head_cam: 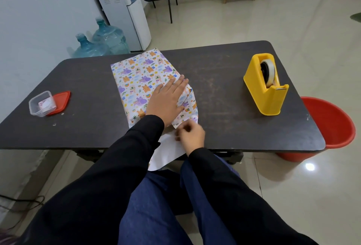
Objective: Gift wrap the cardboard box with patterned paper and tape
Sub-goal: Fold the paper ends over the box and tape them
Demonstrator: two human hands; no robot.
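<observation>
The box lies lengthwise in the middle of the dark table [224, 92], covered by patterned paper [140, 72] with purple and orange cartoon animals. My left hand [166, 100] presses flat on the near top of the wrapped box, fingers straight. At the box's near end my right hand [190, 134] pinches the paper's loose edge, fingers curled. A white flap of the paper's underside [168, 152] hangs over the table's front edge toward my lap. A yellow tape dispenser [265, 86] with a roll of clear tape stands at the right of the table, apart from both hands.
A small clear plastic container [42, 104] with its red lid [60, 101] beside it sits at the table's left. A red bucket [330, 127] stands on the floor at the right. Water jugs [103, 41] and a dispenser stand behind the table.
</observation>
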